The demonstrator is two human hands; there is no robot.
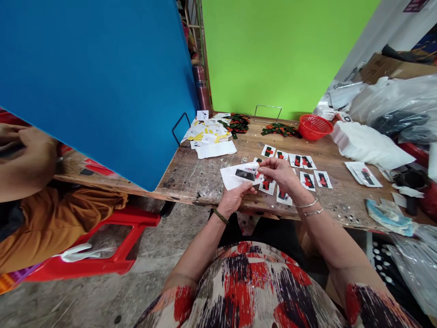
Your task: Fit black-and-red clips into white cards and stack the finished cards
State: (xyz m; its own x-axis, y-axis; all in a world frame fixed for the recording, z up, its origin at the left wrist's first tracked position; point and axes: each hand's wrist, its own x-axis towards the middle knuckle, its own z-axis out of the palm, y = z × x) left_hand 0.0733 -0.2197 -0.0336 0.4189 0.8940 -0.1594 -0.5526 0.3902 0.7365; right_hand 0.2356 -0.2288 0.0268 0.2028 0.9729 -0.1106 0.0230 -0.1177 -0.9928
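Above the wooden table's front part, my left hand (235, 198) pinches the lower edge of a clear-and-white packet (229, 177) with a dark piece inside. My right hand (278, 173) has its fingers closed on the packet's right end, where something red shows. Beneath and beyond my right hand, small white cards with red and black pieces (308, 181) lie in loose rows. Farther back are a pile of white and yellow papers (208, 132), a blank white sheet (216, 149) and two heaps of dark green and red pieces (280, 130).
A red basket (316, 127) stands at the back right, near white foam sheets (372, 143) and a stack of packets (363, 174). Blue (102, 82) and green (280, 54) panels border the table (184, 177). Another person's hand (34, 150) is at far left.
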